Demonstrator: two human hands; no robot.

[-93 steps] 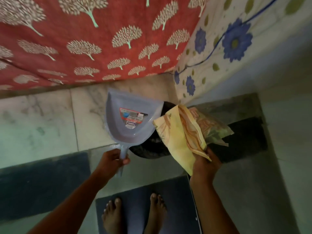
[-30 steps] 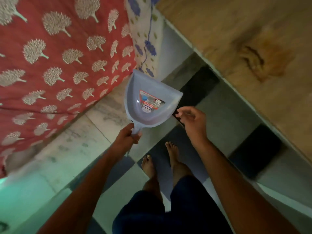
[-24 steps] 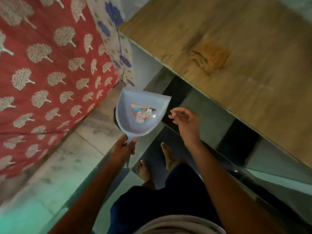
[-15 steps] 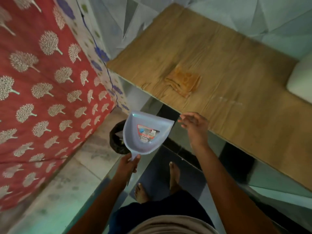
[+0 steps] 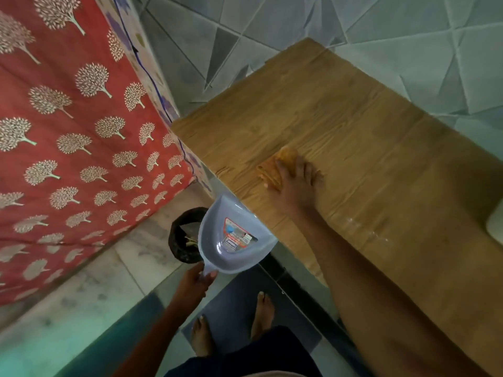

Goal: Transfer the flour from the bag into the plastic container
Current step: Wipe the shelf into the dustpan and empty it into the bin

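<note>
My left hand (image 5: 193,284) grips the short handle of a pale blue plastic dustpan (image 5: 231,240), held just below the front edge of the wooden table (image 5: 353,126). My right hand (image 5: 295,183) lies on a folded orange cloth (image 5: 275,167) on the table, fingers spread over it. A black bin (image 5: 181,238) stands on the floor behind the dustpan, with crumpled paper inside it. White flour dust (image 5: 364,229) streaks the tabletop on the right. Neither the flour bag nor the plastic container shows plainly.
A red curtain with tree prints (image 5: 68,131) hangs at the left. Grey tiled wall (image 5: 326,23) runs behind the table. A white object (image 5: 495,224) pokes in at the right edge. My bare feet (image 5: 231,322) stand on a dark mat.
The yellow bag left my right hand earlier. My view rose to the table, and my right hand reached from beside the dustpan onto the orange cloth. The dustpan stays in my left hand.
</note>
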